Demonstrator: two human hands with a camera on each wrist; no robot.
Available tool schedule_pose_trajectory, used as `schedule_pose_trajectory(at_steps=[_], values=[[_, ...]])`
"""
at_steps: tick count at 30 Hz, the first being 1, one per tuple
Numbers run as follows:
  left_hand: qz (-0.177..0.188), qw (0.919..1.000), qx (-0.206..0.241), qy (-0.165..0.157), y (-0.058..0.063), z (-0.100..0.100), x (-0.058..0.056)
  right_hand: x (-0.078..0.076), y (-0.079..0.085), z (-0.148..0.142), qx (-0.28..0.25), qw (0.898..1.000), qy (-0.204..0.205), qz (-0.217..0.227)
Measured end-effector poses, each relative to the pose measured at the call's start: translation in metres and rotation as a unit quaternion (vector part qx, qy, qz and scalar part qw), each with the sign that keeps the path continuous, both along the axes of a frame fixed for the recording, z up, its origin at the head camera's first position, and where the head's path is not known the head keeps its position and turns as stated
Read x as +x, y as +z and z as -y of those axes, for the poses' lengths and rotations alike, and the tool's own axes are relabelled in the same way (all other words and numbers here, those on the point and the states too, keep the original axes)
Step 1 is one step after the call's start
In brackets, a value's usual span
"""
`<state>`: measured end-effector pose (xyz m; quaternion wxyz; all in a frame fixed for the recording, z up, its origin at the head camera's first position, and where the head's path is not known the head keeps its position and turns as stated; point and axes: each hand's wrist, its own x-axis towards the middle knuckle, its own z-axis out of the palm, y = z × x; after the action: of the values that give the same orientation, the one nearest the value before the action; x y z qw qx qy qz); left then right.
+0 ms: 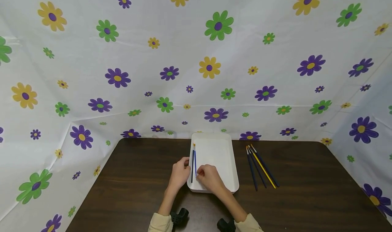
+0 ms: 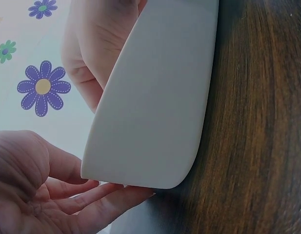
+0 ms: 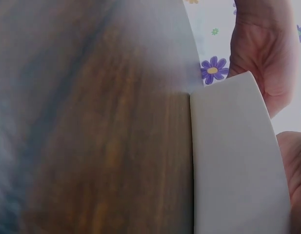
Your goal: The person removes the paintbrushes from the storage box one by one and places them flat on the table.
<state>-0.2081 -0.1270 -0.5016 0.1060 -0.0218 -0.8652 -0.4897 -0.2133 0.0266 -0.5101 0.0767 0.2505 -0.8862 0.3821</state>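
Note:
A white rectangular tray [image 1: 217, 157] sits on the dark wooden table. Inside, along its left side, lie a dark-handled paintbrush [image 1: 192, 167] and a blue-handled paintbrush [image 1: 195, 159], side by side with bristles toward the back. My right hand [image 1: 211, 178] reaches over the tray's front rim and pinches the lower end of the blue paintbrush. At the tray's left wall is my left hand [image 1: 180, 172], its thumb by the rim and its fingers along the outside, holding that edge. The tray's front wall [image 2: 150, 107] hides part of the right hand in the left wrist view.
To the right of the tray, several more paintbrushes [image 1: 251, 169] lie on the table [image 1: 306, 191], one with a yellow handle [image 1: 264, 169]. A white flowered cloth [image 1: 183, 55] hangs behind the table. Black wrist-worn devices [image 1: 180, 217] sit by both cuffs.

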Motion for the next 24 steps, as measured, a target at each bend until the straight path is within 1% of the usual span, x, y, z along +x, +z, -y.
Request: schedule_pose_trajectory(at_steps=[5, 11, 14, 18, 21, 24], values=[[-0.002, 1.0, -0.005, -0.004, -0.005, 0.001, -0.001, -0.002, -0.001, -0.001, -0.006, 1.0, 0.005, 0.026], [-0.001, 1.0, -0.004, 0.0, -0.005, 0.001, -0.002, -0.007, -0.001, 0.004, 0.002, 1.0, 0.01, 0.017], [0.01, 0.9999, -0.002, -0.002, -0.006, 0.001, -0.002, -0.009, -0.002, 0.007, 0.012, 1.0, 0.0, 0.025], [0.008, 1.0, -0.001, -0.003, -0.006, 0.0, -0.002, -0.01, -0.003, 0.009, 0.019, 1.0, -0.014, 0.019], [0.004, 1.0, 0.0, -0.003, -0.006, 0.001, -0.002, -0.011, -0.004, 0.011, 0.018, 1.0, -0.016, 0.012], [0.008, 1.0, 0.003, -0.002, -0.006, 0.002, -0.002, -0.011, -0.004, 0.012, 0.015, 0.999, -0.019, 0.023]])
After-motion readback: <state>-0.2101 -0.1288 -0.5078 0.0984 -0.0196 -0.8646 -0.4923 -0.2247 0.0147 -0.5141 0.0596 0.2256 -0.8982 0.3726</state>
